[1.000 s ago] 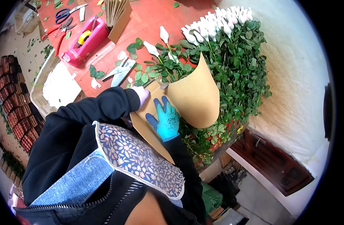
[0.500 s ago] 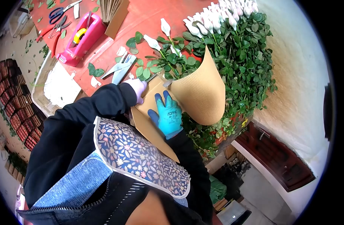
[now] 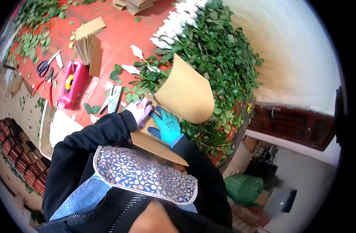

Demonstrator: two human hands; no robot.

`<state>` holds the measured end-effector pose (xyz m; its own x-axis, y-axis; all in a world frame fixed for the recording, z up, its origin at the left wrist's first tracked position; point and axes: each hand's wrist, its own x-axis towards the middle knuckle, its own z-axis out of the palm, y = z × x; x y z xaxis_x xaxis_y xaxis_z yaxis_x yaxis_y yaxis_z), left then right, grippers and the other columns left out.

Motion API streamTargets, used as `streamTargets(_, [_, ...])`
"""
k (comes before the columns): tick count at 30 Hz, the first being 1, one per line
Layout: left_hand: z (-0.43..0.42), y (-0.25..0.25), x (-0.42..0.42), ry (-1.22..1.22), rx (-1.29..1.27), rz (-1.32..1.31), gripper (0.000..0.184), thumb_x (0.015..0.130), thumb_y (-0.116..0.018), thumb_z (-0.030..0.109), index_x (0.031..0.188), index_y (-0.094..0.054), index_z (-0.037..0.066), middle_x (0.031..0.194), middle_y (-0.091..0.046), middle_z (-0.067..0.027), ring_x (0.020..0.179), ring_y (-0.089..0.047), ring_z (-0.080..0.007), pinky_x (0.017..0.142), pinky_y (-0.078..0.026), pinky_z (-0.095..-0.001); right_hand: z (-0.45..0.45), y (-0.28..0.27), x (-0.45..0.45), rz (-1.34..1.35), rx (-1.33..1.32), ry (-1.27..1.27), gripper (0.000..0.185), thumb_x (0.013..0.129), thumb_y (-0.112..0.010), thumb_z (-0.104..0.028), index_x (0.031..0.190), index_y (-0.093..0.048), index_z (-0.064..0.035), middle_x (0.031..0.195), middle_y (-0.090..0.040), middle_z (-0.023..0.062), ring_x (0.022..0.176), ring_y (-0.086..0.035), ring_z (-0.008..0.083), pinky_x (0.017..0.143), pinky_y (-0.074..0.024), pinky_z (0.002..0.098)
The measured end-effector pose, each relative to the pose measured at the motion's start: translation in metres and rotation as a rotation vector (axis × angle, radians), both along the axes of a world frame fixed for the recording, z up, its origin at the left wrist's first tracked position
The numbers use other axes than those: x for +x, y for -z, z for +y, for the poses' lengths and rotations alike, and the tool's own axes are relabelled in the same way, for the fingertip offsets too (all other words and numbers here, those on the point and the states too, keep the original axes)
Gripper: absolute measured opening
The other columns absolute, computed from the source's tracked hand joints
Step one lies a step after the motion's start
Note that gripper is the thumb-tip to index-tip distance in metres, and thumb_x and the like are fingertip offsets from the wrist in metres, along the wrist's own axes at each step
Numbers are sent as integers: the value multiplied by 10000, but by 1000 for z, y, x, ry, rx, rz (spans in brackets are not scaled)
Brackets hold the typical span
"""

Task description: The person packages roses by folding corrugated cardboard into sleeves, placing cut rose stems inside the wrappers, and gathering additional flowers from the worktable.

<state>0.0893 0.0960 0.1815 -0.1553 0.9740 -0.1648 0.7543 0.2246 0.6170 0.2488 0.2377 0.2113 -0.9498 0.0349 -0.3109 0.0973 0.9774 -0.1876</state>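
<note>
A brown corrugated cardboard sheet point(image 3: 185, 91) curls upward at its far right end, and its near part point(image 3: 156, 147) slants down toward my apron. My left hand point(image 3: 139, 112), in a pale purple glove, is closed at the sheet's left edge; its fingertips are partly hidden. My right hand point(image 3: 167, 126), in a teal glove with dark blue fingertips, lies flat on the cardboard with fingers spread. A few roses with white-netted buds point(image 3: 131, 70) lie just beyond the sheet. Left of them is a grey-white cutting tool point(image 3: 111, 100) with its jaws spread.
A large heap of leafy roses point(image 3: 220, 58) lies along the right side. On the red table point(image 3: 119, 35) are a pink tape dispenser point(image 3: 73, 85), folded cardboard point(image 3: 94, 56), scissors point(image 3: 44, 68), red-handled pruners point(image 3: 49, 79) and loose leaves. A pale basket point(image 3: 48, 132) stands at left.
The view has shifted, so the table's things appear lower and further left. My left hand's fingers have moved further onto the cardboard, closer to my right hand, which stays flat.
</note>
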Motion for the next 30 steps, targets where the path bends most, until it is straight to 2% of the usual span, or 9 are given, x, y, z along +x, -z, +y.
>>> streamTargets(3, [-5, -5, -2, 130, 65, 150, 959, 652, -837, 314, 1469, -376, 118, 1409, -428, -134, 1182, -505, -353, 979, -427, -483, -5, -13, -10, -64, -22, 25, 654, 800, -682, -459, 1321, -544, -88, 1426, -435, 165, 1188, -474, 375, 945, -411, 503])
streamTargets(12, [-9, 16, -21, 216, -38, 361, 882, 654, -818, 427, 1411, -468, 138, 1382, -481, -27, 1167, -506, -282, 965, -413, -458, -16, 20, -17, -49, 37, 44, 635, 842, -615, -476, 1345, -536, -97, 1420, -438, 187, 1172, -489, 350, 913, -410, 507])
streamTargets(17, [-9, 14, -21, 217, -68, 325, 896, 660, -825, 423, 1425, -440, 157, 1417, -461, -42, 1220, -519, -259, 982, -397, -482, 35, -46, 11, -89, -734, 60, 421, 871, -623, -402, 1112, -679, -61, 962, -694, 157, 867, -671, 307, 791, -526, 418])
streamTargets(18, [-11, 18, -22, 211, -92, 274, 896, 670, -820, 426, 1432, -431, 160, 1436, -444, -40, 1267, -505, -239, 998, -388, -482, 55, -85, 18, -155, -840, 131, 363, 949, -563, -343, 1196, -669, -98, 1143, -698, 126, 1004, -670, 286, 888, -519, 381])
streamTargets(20, [-13, 38, -22, 221, -64, 227, 898, 696, -803, 427, 1448, -404, 144, 1465, -415, -44, 1263, -518, -258, 1036, -371, -513, 104, -124, 48, -83, -1013, 592, 290, 982, -546, -193, 1204, -664, -48, 1081, -713, 36, 886, -640, 104, 768, -532, 278])
streamTargets(21, [-13, 41, -21, 208, -82, 172, 901, 706, -796, 425, 1456, -391, 135, 1475, -405, -50, 1253, -529, -264, 1050, -364, -522, 134, -111, 63, 154, -1467, 833, 264, 955, -588, -130, 1178, -667, -13, 1043, -719, 63, 883, -644, 110, 763, -535, 286])
streamTargets(22, [-12, 36, -19, 191, -79, 159, 901, 706, -796, 425, 1456, -391, 135, 1475, -405, -50, 1253, -529, -264, 1050, -364, -522, 139, -123, 58, 311, -608, 847, 288, 932, -620, -123, 1189, -650, 3, 1059, -712, 92, 921, -659, 145, 811, -534, 308])
streamTargets(25, [-10, 14, -12, 152, -61, 157, 868, 682, -825, 297, 1420, -426, 75, 1421, -450, -109, 1233, -524, -301, 988, -477, -405, 160, -74, 41, 139, 120, 477, 505, 874, -625, -202, 1335, -519, -25, 1241, -626, 183, 1114, -616, 341, 939, -486, 414])
streamTargets(30, [-14, 0, -7, 154, -78, 22, 834, 713, -800, 259, 1427, -418, 60, 1434, -434, -130, 1152, -590, -329, 941, -496, -444, 164, 44, 20, -165, 129, 313, 493, 934, -501, -305, 1348, -495, -37, 1335, -533, 181, 1253, -465, 323, 1023, -375, 439])
